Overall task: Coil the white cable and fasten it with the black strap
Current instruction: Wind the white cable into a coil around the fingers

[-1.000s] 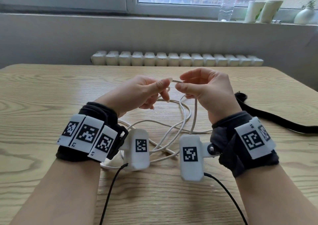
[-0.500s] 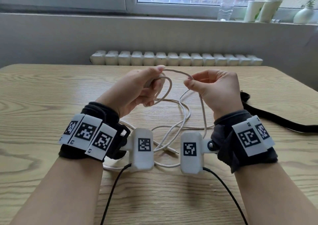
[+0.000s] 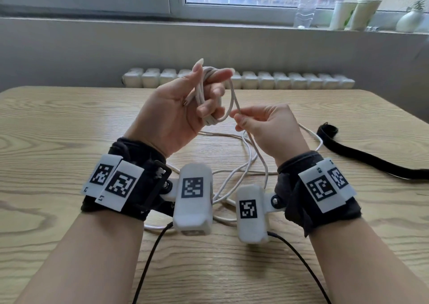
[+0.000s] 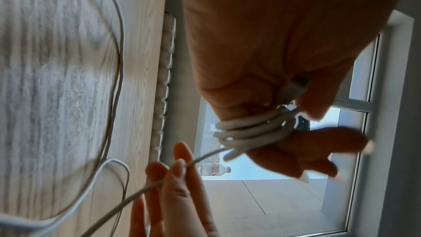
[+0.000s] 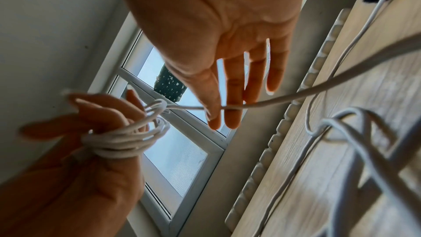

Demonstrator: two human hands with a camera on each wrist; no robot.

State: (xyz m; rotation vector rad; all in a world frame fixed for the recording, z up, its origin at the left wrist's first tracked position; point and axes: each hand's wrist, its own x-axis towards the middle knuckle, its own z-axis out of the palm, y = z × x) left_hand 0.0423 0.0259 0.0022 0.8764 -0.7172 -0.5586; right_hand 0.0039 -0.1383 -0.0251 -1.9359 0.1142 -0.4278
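My left hand (image 3: pixel 183 108) is raised above the table with the palm turned toward me. Several turns of the white cable (image 3: pixel 210 94) are wound round its fingers, and the plug end is tucked at the palm. The left wrist view shows the same coil (image 4: pixel 246 131) tight round the fingers. Just right of and below the coil, my right hand (image 3: pixel 264 127) pinches the running cable between thumb and forefinger. The loose remainder of the cable (image 3: pixel 246 162) trails down to the table between my wrists. The black strap (image 3: pixel 362 159) lies flat to the right, untouched.
The wooden table (image 3: pixel 58 141) stretches left and right of my arms. A white radiator (image 3: pixel 290 80) runs behind its far edge. On the windowsill stand a bottle (image 3: pixel 306 6), cups (image 3: pixel 355 13) and a small vase. Black camera leads hang from both wrists.
My left hand has risen and turned palm toward me, with more turns of cable wound round its fingers. The right hand has dropped lower, feeding cable toward the coil.
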